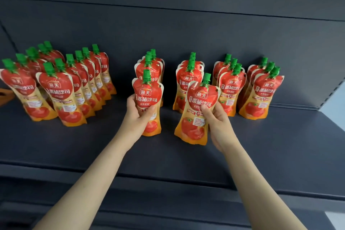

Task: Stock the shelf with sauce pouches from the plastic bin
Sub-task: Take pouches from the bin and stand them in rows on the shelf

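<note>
Sauce pouches (261, 95) stand on shelf (270, 147) | left hand (137, 114) grips front pouch (147, 95) — right hand (218, 119) grips tilted pouch (196, 117)

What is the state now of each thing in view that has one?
Left hand: grips red-and-orange plastic sauce pouch with green cap, upright.
Right hand: grips second pouch, leaning slightly.
Other pouches: standing in rows on dark grey shelf, caps on.

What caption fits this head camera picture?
Left hand grips the left pouch, right hand the right pouch, at a dark shelf.
</note>
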The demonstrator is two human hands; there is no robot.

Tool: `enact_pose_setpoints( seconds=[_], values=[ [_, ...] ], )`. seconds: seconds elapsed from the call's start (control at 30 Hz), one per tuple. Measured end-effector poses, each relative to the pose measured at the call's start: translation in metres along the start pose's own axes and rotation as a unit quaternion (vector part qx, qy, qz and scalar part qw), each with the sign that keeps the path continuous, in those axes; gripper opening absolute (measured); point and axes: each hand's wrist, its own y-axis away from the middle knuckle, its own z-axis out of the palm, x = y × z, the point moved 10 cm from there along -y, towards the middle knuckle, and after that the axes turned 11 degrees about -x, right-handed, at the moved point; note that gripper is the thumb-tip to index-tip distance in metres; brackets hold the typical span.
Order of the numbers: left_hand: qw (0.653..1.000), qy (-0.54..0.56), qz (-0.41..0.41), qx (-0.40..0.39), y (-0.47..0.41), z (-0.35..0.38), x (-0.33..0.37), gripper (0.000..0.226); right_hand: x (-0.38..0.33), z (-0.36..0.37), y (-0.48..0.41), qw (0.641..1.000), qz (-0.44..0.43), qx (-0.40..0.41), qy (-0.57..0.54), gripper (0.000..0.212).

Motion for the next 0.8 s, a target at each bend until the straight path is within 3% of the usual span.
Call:
enact_pose_setpoints(
  seconds=[0.1, 0.37, 0.57, 0.8],
  values=[
    [1.000, -0.016, -0.005, -0.018, 0.009, -0.008, -0.008, 0.061, -0.003, -0.005, 0.003, 1.000, -0.021, -0.013, 0.012, 0.034],
    [0.985, -0.118, -0.040, -0.119, 0.019, -0.019, -0.031, 0.068, -0.013, 0.022, 0.013, 0.992, -0.027, -0.058, 0.104, 0.029],
    [0.972, -0.161, -0.048, -0.165, 0.016, -0.024, -0.031, 0.066, 0.014, 0.025, 0.034, 0.962, 0.067, -0.097, 0.245, 0.035],
    [0.970, -0.197, -0.005, -0.140, 0.005, -0.031, -0.025, 0.056, 0.026, 0.014, 0.027, 0.943, 0.051, -0.009, 0.329, 0.049]
  ],
)
